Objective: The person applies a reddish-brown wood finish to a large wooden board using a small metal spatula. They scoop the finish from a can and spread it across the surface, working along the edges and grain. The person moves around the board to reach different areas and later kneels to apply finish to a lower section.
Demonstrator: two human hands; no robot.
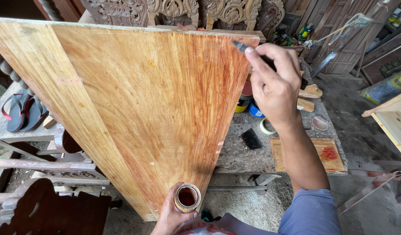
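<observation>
Head view: Your right hand [276,89] grips a dark-handled brush [252,52], fingers closed on the handle, the bristle end at the far right edge of the wooden board [139,104]. The board slopes away from you and fills the left and centre of the view; its right half shows a redder, wet-looking tone. Your left hand [170,215] is wrapped around a small open tin [187,197] of reddish-brown liquid, held just beside the board's near end. The two hands are well apart. On the workbench [239,152] to the right lie a roll of tape [267,126], paint cans [248,102] and a stained plywood scrap [307,154]. Sandals [24,113] rest at left.
</observation>
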